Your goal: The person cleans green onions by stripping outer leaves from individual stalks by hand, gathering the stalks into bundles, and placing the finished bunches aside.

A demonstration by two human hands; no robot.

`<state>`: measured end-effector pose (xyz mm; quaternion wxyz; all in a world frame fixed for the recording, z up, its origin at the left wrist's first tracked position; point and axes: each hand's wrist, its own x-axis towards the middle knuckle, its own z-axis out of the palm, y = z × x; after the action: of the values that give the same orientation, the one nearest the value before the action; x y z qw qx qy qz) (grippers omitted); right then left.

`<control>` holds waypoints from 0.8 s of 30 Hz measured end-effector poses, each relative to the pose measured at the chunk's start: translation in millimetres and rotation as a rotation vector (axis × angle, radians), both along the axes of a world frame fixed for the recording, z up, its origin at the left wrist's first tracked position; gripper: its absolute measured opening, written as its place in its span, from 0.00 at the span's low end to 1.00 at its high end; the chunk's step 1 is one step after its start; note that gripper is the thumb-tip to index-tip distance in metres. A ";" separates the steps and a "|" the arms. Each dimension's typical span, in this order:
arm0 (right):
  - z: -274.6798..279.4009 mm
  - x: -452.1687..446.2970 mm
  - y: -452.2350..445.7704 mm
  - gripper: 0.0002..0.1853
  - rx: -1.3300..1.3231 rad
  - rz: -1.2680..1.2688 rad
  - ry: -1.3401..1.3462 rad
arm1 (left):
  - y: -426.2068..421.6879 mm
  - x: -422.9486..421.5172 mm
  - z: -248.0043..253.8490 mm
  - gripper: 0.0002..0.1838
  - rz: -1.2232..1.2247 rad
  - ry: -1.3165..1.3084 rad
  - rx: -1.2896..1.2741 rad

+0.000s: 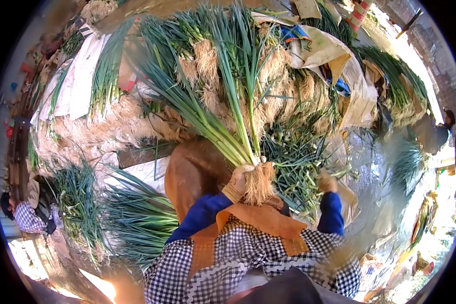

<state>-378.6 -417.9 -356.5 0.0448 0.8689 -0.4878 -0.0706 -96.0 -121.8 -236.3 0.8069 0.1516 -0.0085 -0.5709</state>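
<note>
My left hand [239,178] is wrapped round the lower stems of a bunch of green onions [238,144] in front of my chest. Pale stringy roots hang below the grip, and the long leaves fan up and away to the left. My right hand [327,182] is out to the right, apart from the bunch, over loose green leaves [294,172] strewn on the ground. Motion smears its fingers, so I cannot see whether they hold anything. An orange-brown apron [258,220] covers my front.
Rooted green onions [207,61] are heaped in a row ahead, partly under sacking [334,50]. A leafy pile [137,213] lies at my left on white sheeting [154,175]. Other people are at the far left [30,215] and far right [435,134].
</note>
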 end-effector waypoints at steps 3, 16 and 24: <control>105.8 97.7 127.4 0.38 1.627 -0.386 -0.668 | 7.9 2.0 3.2 0.24 -0.079 0.008 0.088; 194.4 271.0 119.8 0.24 0.719 0.287 -1.119 | 19.6 -1.0 -2.2 0.28 -0.001 -0.046 0.031; 136.9 306.3 127.5 0.18 1.427 0.062 -1.322 | 32.1 2.8 16.4 0.27 -0.088 -0.012 -0.083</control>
<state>-72.3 -290.5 -219.6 -0.7736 0.5686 -0.2338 0.1537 -93.2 -89.7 -219.9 0.7865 0.1207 -0.0437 -0.6041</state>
